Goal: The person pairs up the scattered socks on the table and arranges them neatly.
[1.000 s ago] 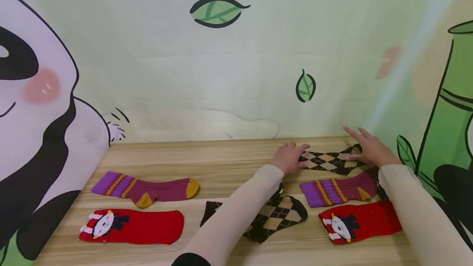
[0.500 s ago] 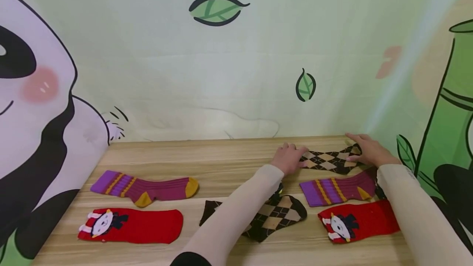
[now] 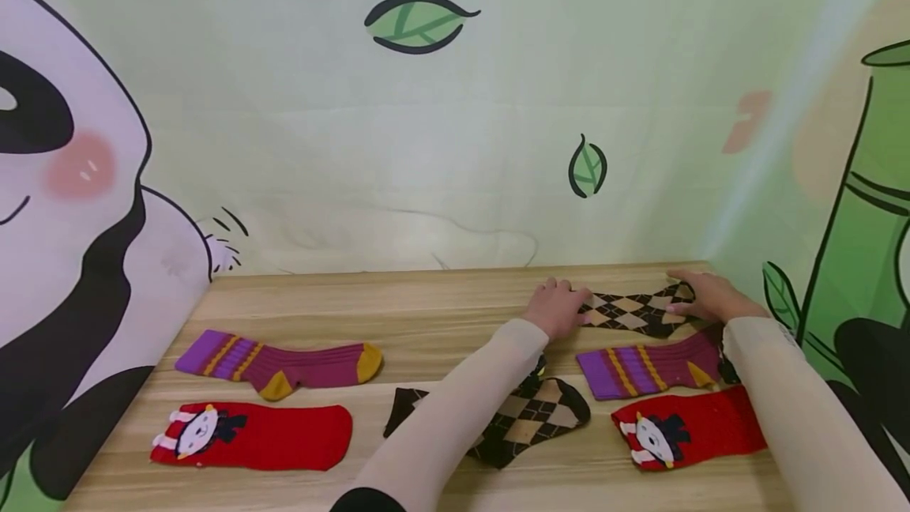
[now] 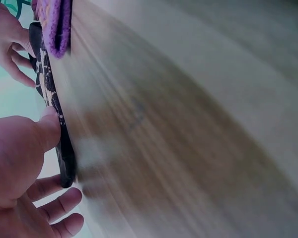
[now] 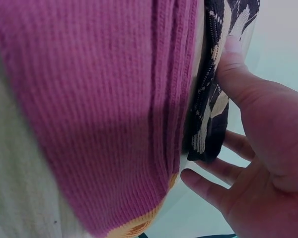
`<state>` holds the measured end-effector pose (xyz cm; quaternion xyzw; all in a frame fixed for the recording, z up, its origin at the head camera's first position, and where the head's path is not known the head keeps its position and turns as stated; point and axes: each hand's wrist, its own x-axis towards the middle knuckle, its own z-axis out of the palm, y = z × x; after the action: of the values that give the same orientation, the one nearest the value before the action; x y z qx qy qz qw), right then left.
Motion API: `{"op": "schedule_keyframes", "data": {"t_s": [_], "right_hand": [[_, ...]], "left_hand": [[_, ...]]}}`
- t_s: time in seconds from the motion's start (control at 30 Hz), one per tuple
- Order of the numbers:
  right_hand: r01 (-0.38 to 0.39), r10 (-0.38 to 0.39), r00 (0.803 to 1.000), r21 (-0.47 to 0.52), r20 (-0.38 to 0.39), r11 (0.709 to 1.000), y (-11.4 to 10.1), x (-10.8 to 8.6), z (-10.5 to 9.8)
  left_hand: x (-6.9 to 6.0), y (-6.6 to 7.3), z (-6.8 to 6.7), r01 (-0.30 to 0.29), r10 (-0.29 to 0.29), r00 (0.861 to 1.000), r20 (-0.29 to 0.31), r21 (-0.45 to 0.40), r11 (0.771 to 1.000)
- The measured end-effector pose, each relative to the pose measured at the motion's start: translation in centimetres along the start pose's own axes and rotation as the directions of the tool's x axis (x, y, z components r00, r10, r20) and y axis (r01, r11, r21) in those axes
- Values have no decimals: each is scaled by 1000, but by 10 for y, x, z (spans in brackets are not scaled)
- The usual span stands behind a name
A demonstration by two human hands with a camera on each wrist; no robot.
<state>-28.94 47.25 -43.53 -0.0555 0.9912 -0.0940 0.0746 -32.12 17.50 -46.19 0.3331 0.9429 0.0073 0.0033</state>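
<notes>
A black and tan argyle sock (image 3: 629, 311) lies flat near the table's back edge, between both hands. My left hand (image 3: 557, 308) holds its left end, thumb on top and fingers around the cuff, as the left wrist view shows. At the toe end, my right hand (image 3: 714, 296) has its thumb on the sock's upper face and its fingers behind the toe. Just in front lies a purple sock (image 3: 633, 366) with yellow stripes, its toe partly hidden by my right sleeve. Another argyle sock (image 3: 543, 413) is partly covered by my left forearm.
A second purple striped sock (image 3: 313, 366) and a red sock (image 3: 291, 437) with a white character lie on the left of the wooden table (image 3: 426, 299). Another red sock (image 3: 718, 425) lies front right, partly under my right arm. A printed backdrop (image 3: 462, 141) rises behind.
My right hand's raised, spread fingers have come down around the toe of the back argyle sock. The left hand stays at the cuff, and the socks have barely moved.
</notes>
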Motion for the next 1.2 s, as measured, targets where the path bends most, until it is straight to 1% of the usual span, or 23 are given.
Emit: {"op": "schedule_keyframes", "data": {"t_s": [0.2,0.47,0.67,0.83,1.0,1.1,1.2], "right_hand": [[-4,3,1000,-7,-2,1000,1,0,0],[11,-11,1000,-17,-22,1000,1,1,1],[10,-10,999,-17,-37,1000,-1,-1,-1],[-15,16,998,18,-59,1000,-1,-3,0],[-36,40,995,46,-87,998,-4,-4,-1],[-31,33,994,26,-107,999,-6,-5,-2],[-13,11,993,-18,-114,1000,-6,-4,-4]], "left_hand": [[1,0,2,0,0,1000,-12,4,1000],[4,-1,4,4,-5,1000,-15,-7,1000],[4,-1,5,4,-4,1000,-23,-6,1000],[3,-2,3,-8,8,999,-48,13,1000],[1,-1,0,-34,34,996,-78,9,999],[-1,0,-3,-37,39,996,-82,21,999],[-3,1,-6,-22,25,996,-84,35,999]]}}
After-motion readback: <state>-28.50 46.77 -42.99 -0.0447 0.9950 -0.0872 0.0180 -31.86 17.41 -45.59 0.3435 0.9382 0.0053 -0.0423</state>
